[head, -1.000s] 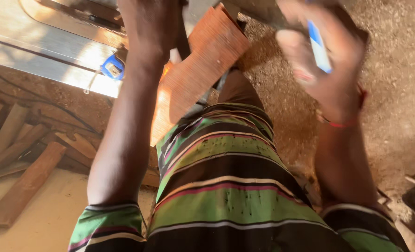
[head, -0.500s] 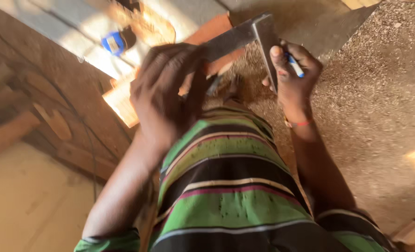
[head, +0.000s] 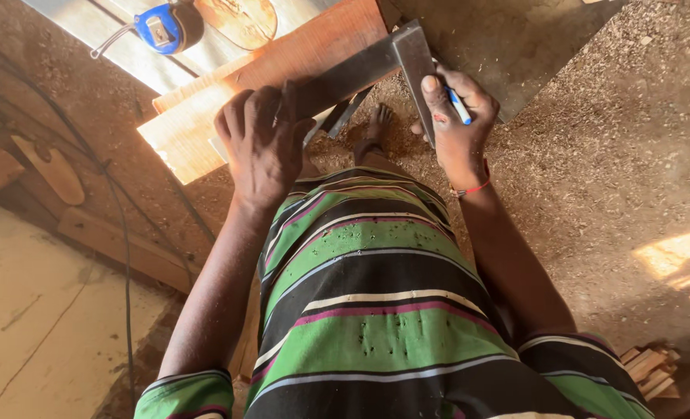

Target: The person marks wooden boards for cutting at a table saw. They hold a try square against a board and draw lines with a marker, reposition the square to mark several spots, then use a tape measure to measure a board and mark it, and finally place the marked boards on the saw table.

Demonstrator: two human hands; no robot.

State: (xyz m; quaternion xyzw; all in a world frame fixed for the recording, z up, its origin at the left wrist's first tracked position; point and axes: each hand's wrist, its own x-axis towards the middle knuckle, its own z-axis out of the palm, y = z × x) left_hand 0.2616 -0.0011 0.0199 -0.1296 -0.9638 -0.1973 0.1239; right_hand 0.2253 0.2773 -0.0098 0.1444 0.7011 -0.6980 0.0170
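A reddish-brown wooden board [head: 314, 46] lies across a workbench, with a metal try square [head: 364, 68] laid on it. My left hand [head: 263, 143] presses flat on the square's long blade, fingers spread over board and blade. My right hand [head: 457, 124] grips the square's short arm [head: 416, 66] at the board's edge and pinches a blue and white pen [head: 459, 106] between its fingers. A red cord sits on that wrist. My green, black and pink striped shirt fills the lower middle of the view.
A blue tape measure [head: 166, 27] rests on the pale bench top beyond the board. Sawdust covers the ground at right. Wood offcuts [head: 58, 171] and a black cable [head: 120, 233] lie at left, small wood scraps [head: 648, 368] at lower right. A bare foot [head: 376, 128] shows below the board.
The view has steadied and pulled back. My left hand has settled flat on the square's blade, and my right hand, pen still in it, has closed on the square's short arm at the board's edge.
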